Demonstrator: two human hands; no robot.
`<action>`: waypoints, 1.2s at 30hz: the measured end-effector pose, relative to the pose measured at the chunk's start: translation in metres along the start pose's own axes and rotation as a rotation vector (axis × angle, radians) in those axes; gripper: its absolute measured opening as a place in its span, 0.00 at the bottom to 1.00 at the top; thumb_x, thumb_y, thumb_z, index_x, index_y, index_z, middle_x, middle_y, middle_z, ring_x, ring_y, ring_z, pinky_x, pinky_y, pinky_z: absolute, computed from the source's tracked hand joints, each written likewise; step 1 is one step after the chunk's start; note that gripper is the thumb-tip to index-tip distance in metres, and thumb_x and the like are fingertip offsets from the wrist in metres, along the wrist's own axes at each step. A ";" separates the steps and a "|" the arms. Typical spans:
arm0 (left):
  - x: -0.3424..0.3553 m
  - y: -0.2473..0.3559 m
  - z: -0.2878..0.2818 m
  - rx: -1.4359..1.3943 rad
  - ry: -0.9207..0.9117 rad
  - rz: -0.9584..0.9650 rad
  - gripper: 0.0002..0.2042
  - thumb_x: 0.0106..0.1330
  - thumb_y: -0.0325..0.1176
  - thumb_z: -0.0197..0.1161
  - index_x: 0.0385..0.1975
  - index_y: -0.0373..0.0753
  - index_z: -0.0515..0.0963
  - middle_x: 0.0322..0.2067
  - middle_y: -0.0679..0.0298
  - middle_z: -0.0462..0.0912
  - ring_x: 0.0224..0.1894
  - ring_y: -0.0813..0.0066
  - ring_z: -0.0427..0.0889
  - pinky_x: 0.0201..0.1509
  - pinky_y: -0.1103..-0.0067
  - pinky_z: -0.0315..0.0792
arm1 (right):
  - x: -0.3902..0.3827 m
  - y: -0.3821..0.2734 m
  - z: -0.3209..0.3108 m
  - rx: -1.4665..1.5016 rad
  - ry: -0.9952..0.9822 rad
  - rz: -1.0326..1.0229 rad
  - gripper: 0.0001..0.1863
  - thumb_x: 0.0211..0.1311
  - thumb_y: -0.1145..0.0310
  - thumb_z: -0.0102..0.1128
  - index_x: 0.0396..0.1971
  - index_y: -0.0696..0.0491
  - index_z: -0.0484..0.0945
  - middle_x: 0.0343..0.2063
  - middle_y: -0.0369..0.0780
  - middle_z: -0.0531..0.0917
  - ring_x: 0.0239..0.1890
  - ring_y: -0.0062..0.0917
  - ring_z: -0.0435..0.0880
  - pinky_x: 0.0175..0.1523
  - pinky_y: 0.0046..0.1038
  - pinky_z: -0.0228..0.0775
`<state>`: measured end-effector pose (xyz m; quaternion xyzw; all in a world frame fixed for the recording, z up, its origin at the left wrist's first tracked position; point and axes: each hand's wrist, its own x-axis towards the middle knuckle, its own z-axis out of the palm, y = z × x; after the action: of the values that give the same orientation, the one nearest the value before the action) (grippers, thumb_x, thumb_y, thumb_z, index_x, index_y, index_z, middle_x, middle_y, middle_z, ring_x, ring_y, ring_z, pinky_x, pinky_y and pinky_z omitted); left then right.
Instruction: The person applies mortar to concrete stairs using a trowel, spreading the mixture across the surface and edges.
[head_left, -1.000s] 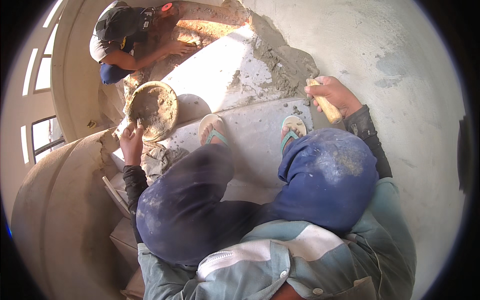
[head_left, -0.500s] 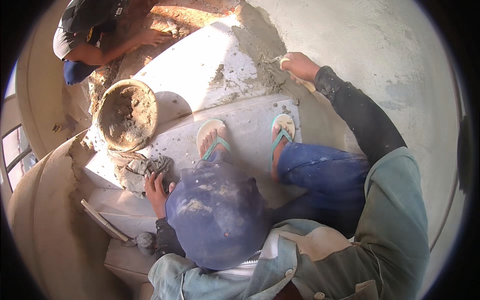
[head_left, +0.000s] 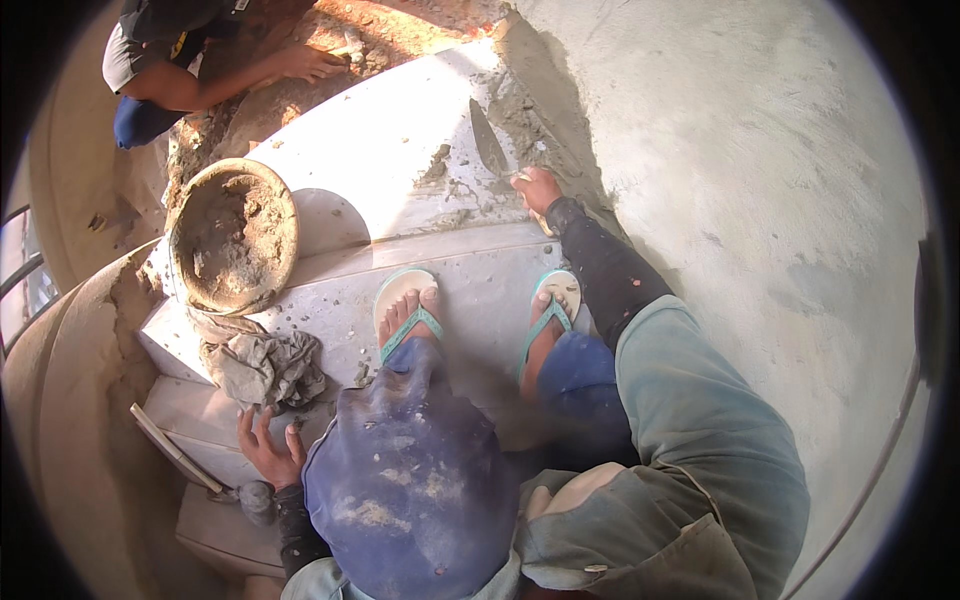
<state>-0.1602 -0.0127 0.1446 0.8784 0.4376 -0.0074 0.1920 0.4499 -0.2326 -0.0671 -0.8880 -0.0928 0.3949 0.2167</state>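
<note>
Right hand [head_left: 541,190]: fingers wrapped around the handle of the pointed trowel [head_left: 488,142], probably to let the wrist steer it.
Blade: aimed far over the pale step [head_left: 385,135], just left of the wet mortar [head_left: 532,122]; whether it touches, I cannot tell.
Left hand [head_left: 272,455]: fingers spread, grasping nothing visible, just near of the crumpled rag [head_left: 262,368], perhaps for balance (the bent knee [head_left: 395,465] is right beside it).
Mortar basin [head_left: 291,235]: far left, seemingly placed within reach.

Glare bleaches the upper step [head_left: 380,130], perhaps hiding detail, the bowl [head_left: 190,225] throws a rightward shadow [head_left: 335,220], and curved edges blacken.
</note>
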 end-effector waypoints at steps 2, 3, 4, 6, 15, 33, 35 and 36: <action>-0.008 -0.003 -0.005 0.022 -0.006 -0.021 0.20 0.63 0.43 0.61 0.53 0.42 0.76 0.60 0.52 0.70 0.67 0.46 0.63 0.68 0.55 0.57 | 0.004 0.001 0.009 0.061 0.038 0.057 0.32 0.61 0.56 0.63 0.59 0.62 0.73 0.40 0.50 0.83 0.37 0.38 0.84 0.38 0.37 0.77; -0.012 -0.005 -0.010 0.032 -0.020 -0.040 0.20 0.63 0.43 0.62 0.53 0.42 0.77 0.60 0.52 0.70 0.67 0.46 0.63 0.68 0.55 0.57 | -0.001 -0.013 0.016 0.094 0.048 0.080 0.31 0.60 0.55 0.63 0.57 0.63 0.74 0.43 0.53 0.84 0.43 0.43 0.85 0.44 0.38 0.78; -0.018 -0.005 -0.013 0.042 -0.034 -0.062 0.20 0.63 0.43 0.62 0.53 0.42 0.77 0.60 0.52 0.70 0.67 0.46 0.63 0.68 0.55 0.57 | -0.009 -0.026 0.016 0.231 0.027 0.225 0.31 0.60 0.55 0.63 0.56 0.63 0.75 0.46 0.55 0.83 0.49 0.45 0.84 0.51 0.38 0.77; 0.002 0.008 -0.009 0.029 -0.040 -0.089 0.20 0.62 0.43 0.63 0.52 0.42 0.77 0.59 0.53 0.71 0.67 0.47 0.64 0.68 0.56 0.57 | 0.004 -0.001 -0.005 -0.020 0.151 0.090 0.31 0.59 0.53 0.62 0.55 0.62 0.76 0.48 0.56 0.82 0.52 0.48 0.81 0.55 0.41 0.74; 0.001 0.006 -0.016 0.102 -0.095 -0.076 0.18 0.60 0.42 0.64 0.49 0.42 0.79 0.56 0.55 0.74 0.65 0.49 0.67 0.68 0.59 0.58 | -0.016 -0.024 -0.002 -0.371 0.362 0.137 0.27 0.58 0.52 0.63 0.53 0.53 0.79 0.48 0.51 0.83 0.53 0.48 0.81 0.57 0.44 0.72; -0.002 0.000 -0.020 -0.204 -0.100 -0.012 0.09 0.60 0.33 0.62 0.38 0.40 0.78 0.46 0.56 0.77 0.53 0.50 0.74 0.57 0.59 0.66 | -0.209 -0.099 0.020 0.178 0.247 -0.076 0.30 0.52 0.54 0.73 0.48 0.61 0.81 0.37 0.47 0.86 0.35 0.34 0.86 0.39 0.33 0.77; -0.010 -0.001 -0.020 -0.180 -0.067 0.003 0.08 0.60 0.33 0.62 0.37 0.40 0.78 0.45 0.55 0.77 0.51 0.50 0.75 0.56 0.59 0.67 | -0.250 -0.135 -0.005 0.363 -0.117 0.129 0.29 0.52 0.56 0.73 0.48 0.62 0.81 0.35 0.43 0.86 0.28 0.26 0.84 0.32 0.29 0.75; -0.009 -0.002 -0.019 -0.148 -0.052 0.052 0.08 0.60 0.33 0.61 0.37 0.39 0.78 0.45 0.56 0.77 0.51 0.50 0.75 0.56 0.59 0.67 | -0.261 -0.135 -0.020 0.378 -0.199 0.121 0.28 0.55 0.57 0.73 0.49 0.62 0.79 0.32 0.39 0.83 0.23 0.18 0.79 0.25 0.25 0.71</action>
<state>-0.1706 -0.0124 0.1629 0.8722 0.4090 0.0072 0.2680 0.2903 -0.2066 0.1795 -0.7922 0.0153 0.5031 0.3451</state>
